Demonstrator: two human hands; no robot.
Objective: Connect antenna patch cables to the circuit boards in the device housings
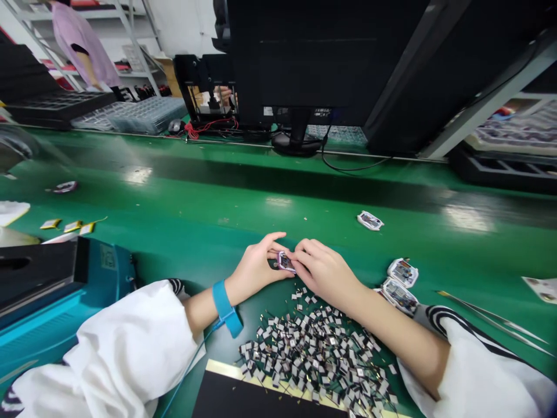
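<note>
Between my two hands is a small electronic device casing with a purplish rim and a circuit board inside. My left hand grips its edges between thumb and fingers, and a blue wrist strap is on that wrist. From the other side, my right hand presses thumb and fingertips together at the casing's right edge; whatever they pinch is too small to make out. Just below both hands lies a heap of small grey parts with thin black leads.
White open casings lie right of my right arm, and another casing farther back. Metal tweezers rest at the right. A teal machine and yellow-edged battery cells are left. A monitor stands behind; a person is back left.
</note>
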